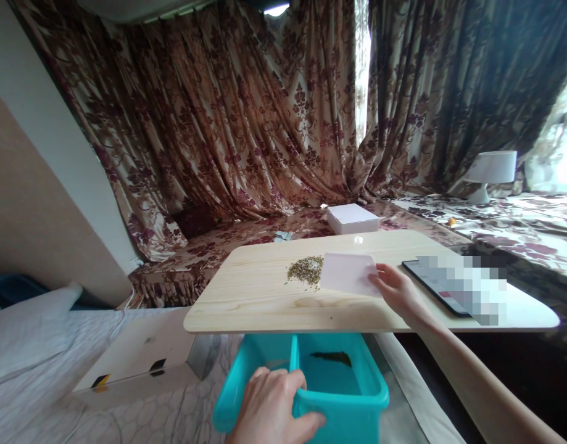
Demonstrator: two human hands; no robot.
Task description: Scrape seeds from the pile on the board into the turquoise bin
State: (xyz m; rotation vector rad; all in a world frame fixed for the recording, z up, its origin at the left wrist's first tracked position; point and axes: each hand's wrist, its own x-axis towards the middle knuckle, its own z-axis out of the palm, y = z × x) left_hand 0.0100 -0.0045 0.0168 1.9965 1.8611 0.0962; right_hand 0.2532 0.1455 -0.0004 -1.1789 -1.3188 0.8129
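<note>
My right hand [394,285] pinches the right edge of a thin white rectangular card [348,272] over the light wood tabletop [260,311]. The card's left edge lies against a heap of small greenish-brown grains [306,271], which look like mung beans. Below the table's front edge is a turquoise two-compartment bin [339,398]. My left hand [274,407] grips its near rim at the divider, thumb on the front and fingers over the top. A dark green patch [333,357], perhaps more grains, lies in the right compartment. Part of the left compartment is hidden by my hand.
A tablet [443,290] with a partly blurred screen lies on the table's right. Behind the table sits a white box [352,217] on a patterned surface. A white carton [139,357] rests on the bed at left, and a lamp [493,168] stands far right.
</note>
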